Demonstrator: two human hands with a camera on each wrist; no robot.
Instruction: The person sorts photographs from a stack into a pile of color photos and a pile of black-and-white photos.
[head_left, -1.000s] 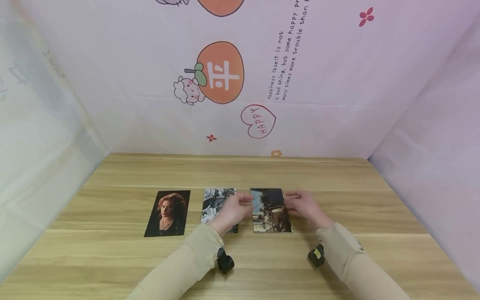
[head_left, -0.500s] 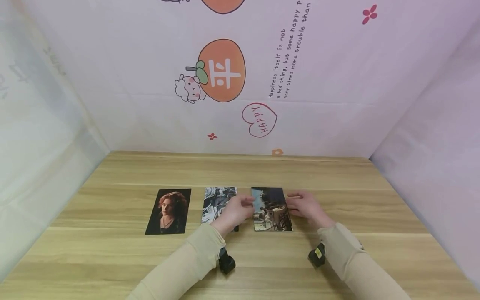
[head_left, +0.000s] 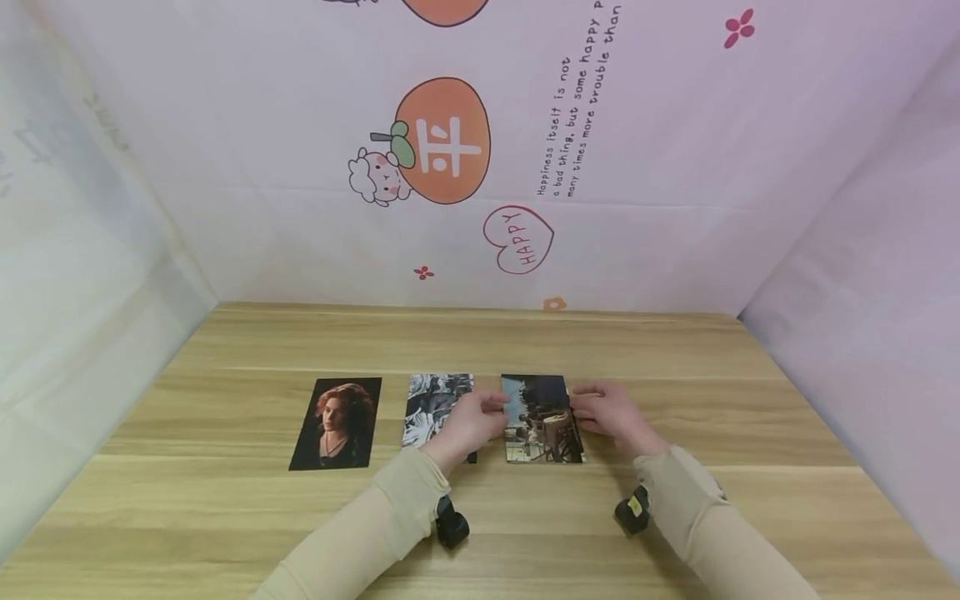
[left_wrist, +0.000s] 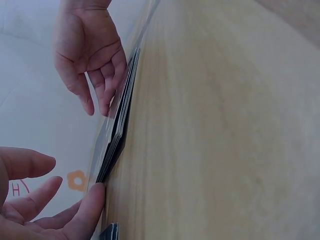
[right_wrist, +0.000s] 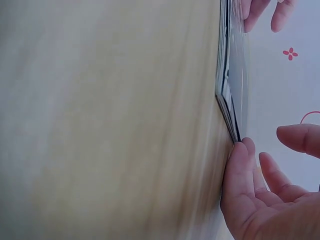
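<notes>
A small stack of photo cards (head_left: 542, 425), its top one a colour outdoor scene, lies flat between my two hands. My left hand (head_left: 468, 427) has its fingertips at the stack's left edge, fingers relaxed. From the other side, my right hand (head_left: 611, 414) touches the right edge with loosely bent fingers. In the left wrist view, several layered card edges (left_wrist: 117, 132) show, slightly uneven. A black-and-white photo card (head_left: 426, 412) lies partly hidden under my left hand and wrist. Further left is a portrait photo card (head_left: 337, 425) of a red-haired person.
The cards lie in a row on a wood-grain table (head_left: 480, 533). A white printed cloth (head_left: 637, 250) rises behind the table and at both sides. A small black wrist camera (head_left: 452, 525) hangs under the left sleeve, another black camera (head_left: 633, 511) under the right.
The stack's top card has slid slightly left, so a dark strip of the cards beneath shows at its right edge. Both hands stay almost in place.
</notes>
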